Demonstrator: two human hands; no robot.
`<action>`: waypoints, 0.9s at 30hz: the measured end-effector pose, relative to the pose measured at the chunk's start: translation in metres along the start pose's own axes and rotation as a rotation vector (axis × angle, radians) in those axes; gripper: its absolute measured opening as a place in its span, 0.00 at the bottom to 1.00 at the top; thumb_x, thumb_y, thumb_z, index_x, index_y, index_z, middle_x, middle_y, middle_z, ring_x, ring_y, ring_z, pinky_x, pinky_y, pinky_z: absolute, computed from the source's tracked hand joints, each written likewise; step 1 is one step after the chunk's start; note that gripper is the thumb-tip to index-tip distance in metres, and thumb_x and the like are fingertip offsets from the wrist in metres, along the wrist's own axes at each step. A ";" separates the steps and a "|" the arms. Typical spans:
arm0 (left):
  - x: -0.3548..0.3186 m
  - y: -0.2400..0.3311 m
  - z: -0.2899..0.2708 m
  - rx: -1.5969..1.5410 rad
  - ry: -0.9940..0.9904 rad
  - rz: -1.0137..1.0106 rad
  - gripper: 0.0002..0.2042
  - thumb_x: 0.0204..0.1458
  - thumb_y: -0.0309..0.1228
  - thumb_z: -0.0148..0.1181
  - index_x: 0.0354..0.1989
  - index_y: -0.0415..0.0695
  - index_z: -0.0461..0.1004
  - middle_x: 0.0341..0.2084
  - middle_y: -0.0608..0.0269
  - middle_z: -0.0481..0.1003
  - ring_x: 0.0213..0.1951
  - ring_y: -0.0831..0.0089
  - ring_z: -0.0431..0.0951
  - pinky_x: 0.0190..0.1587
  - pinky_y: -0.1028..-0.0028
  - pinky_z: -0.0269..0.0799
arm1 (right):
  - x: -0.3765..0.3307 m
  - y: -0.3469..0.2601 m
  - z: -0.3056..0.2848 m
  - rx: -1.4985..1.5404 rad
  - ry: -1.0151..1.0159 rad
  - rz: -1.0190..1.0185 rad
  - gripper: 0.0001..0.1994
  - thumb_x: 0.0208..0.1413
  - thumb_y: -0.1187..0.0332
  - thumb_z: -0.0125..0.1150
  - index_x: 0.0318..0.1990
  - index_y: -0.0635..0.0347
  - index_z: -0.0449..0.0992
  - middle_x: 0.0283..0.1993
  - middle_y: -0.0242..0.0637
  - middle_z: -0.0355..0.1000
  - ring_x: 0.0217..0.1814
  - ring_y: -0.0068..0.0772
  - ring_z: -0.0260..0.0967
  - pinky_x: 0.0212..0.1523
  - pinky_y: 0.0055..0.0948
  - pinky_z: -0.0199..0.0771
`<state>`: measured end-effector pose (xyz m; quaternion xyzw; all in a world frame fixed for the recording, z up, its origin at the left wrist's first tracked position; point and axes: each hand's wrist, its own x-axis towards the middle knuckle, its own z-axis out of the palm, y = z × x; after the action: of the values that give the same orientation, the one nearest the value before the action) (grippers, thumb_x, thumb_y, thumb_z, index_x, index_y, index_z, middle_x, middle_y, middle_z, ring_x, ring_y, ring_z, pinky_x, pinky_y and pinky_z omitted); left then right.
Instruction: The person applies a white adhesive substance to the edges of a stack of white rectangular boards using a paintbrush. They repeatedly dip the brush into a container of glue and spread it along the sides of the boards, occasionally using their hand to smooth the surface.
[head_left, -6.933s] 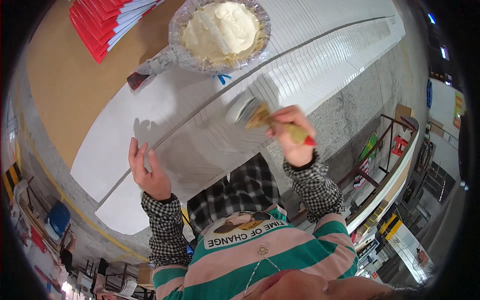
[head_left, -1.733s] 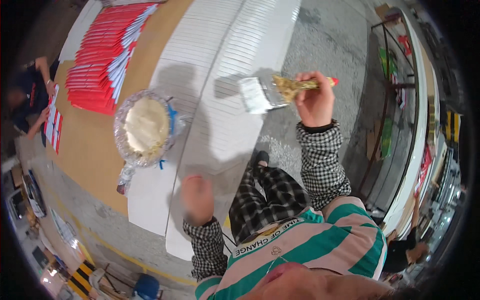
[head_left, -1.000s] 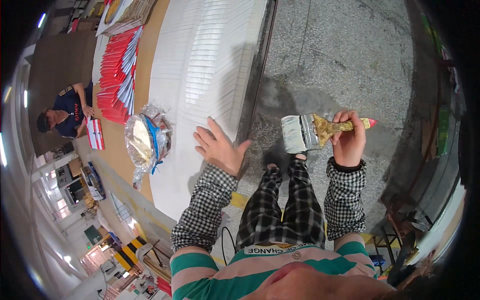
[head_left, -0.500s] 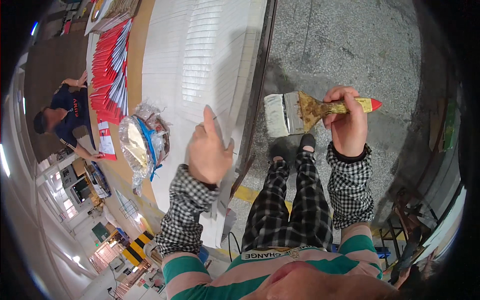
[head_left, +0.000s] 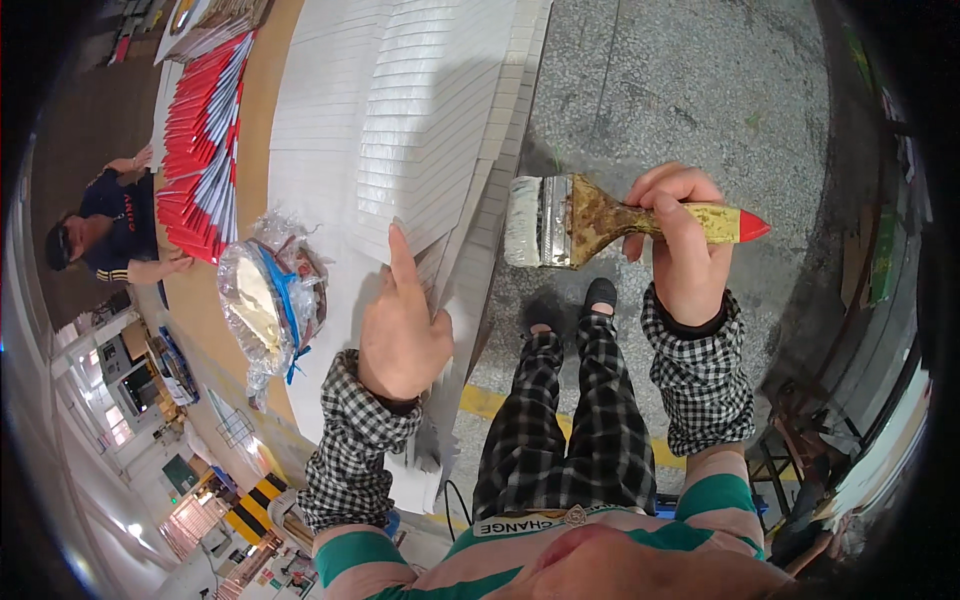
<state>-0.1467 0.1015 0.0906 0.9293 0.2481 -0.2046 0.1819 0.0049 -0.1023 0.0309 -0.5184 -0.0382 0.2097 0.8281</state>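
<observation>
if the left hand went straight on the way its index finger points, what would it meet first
Most likely the lined white sheets ahead of the left hand; whether its index fingertip touches them or hovers above is unclear from this view.

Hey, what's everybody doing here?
A person's right hand holds a wide brush with whitened bristles out over the floor. The left hand, index finger stretched out, is at the lined white sheets; whether it grips them isn't clear. A plastic-wrapped bowl of pale paste sits to its left. Another person is beside a pile of red-and-white papers.
</observation>
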 end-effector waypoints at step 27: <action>0.000 -0.016 -0.016 -0.054 -0.106 0.049 0.41 0.41 0.20 0.54 0.64 0.21 0.37 0.35 0.25 0.69 0.35 0.38 0.73 0.39 0.54 0.71 | 0.000 -0.002 0.040 -0.221 -0.074 0.004 0.04 0.58 0.74 0.53 0.31 0.64 0.68 0.38 0.39 0.69 0.24 0.22 0.67 0.24 0.21 0.69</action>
<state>-0.1503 0.1210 0.1000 0.9177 0.2204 -0.2423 0.2248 -0.0059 -0.0697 0.0506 -0.5987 -0.0908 0.2248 0.7634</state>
